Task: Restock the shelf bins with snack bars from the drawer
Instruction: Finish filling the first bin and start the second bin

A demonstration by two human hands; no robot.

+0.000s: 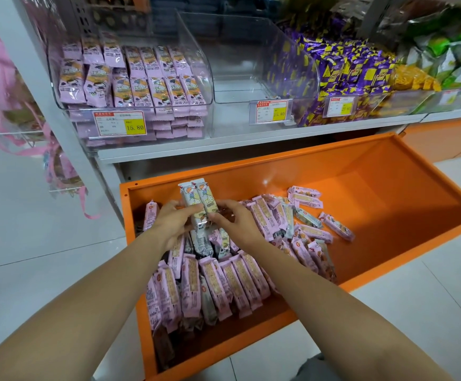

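At frame centre the left hand (173,221) and right hand (234,224) together pinch two pale grey-wrapped snack bars (199,199) above the orange metal drawer (388,182). Upper middle, the clear plastic shelf bin (251,64) looks empty; restocking seems barely begun.

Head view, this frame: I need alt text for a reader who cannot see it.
The left hand and right hand together hold two pale snack bars upright over an open orange drawer heaped with pink-wrapped bars. Above it, a clear shelf bin is stacked with similar pink bars.
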